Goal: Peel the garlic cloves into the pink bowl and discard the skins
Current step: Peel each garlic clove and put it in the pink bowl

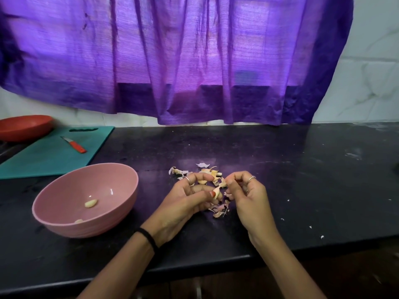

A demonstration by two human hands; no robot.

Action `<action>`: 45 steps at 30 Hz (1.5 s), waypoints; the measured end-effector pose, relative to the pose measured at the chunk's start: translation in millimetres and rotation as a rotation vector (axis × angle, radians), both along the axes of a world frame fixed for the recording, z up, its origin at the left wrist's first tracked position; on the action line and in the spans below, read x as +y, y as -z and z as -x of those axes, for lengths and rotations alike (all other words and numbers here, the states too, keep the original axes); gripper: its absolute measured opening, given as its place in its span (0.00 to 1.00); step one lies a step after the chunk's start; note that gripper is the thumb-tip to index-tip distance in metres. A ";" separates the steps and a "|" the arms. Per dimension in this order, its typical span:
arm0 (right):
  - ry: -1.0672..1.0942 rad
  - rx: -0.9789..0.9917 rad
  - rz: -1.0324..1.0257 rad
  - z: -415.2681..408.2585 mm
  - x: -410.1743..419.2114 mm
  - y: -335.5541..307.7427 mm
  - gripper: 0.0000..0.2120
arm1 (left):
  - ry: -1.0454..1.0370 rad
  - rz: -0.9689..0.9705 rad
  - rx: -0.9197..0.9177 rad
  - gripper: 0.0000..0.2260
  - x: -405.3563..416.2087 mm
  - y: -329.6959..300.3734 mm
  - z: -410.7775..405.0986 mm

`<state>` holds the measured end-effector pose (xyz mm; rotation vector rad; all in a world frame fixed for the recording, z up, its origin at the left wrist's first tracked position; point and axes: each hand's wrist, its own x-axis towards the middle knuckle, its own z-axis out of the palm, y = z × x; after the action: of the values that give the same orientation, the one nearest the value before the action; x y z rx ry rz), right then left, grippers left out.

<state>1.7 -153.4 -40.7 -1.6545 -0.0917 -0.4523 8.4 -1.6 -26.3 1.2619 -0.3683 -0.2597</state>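
Observation:
My left hand [190, 196] holds a garlic clove [217, 192] between thumb and fingers, just above the black counter. My right hand [246, 192] pinches a strip of skin [222, 184] still attached to that clove. A loose pile of papery garlic skins [220, 210] lies on the counter under and behind both hands. The pink bowl [64, 219] stands to the left of my left hand. One peeled clove [90, 203] lies in its bottom and another [78, 221] shows near its front rim.
A teal cutting board [43, 156] lies at the back left with a small red-handled knife [74, 145] on it. A red bowl [23, 127] stands behind the board. A purple curtain [172, 57] hangs over the counter's back edge. Small skin flecks dot the counter at right.

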 end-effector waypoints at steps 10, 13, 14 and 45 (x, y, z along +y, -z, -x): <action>0.111 -0.004 -0.126 -3.8 -3.9 1.1 0.06 | -0.010 0.029 0.006 0.10 0.3 -0.2 0.0; 0.098 0.001 -0.132 -2.8 -2.8 0.2 0.07 | -0.044 0.029 0.013 0.09 0.5 -0.1 -0.2; 0.096 0.005 -0.141 -3.1 -2.4 0.3 0.08 | -0.051 0.032 0.017 0.09 0.8 -0.2 -0.1; -0.016 -0.026 -0.072 -3.1 -1.5 0.7 0.10 | -0.121 0.055 0.045 0.10 1.1 1.2 -4.1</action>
<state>4.8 -154.9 -41.5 -1.5765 -0.1065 -0.4598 12.5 -0.5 -27.5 1.2175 -0.2583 -0.1737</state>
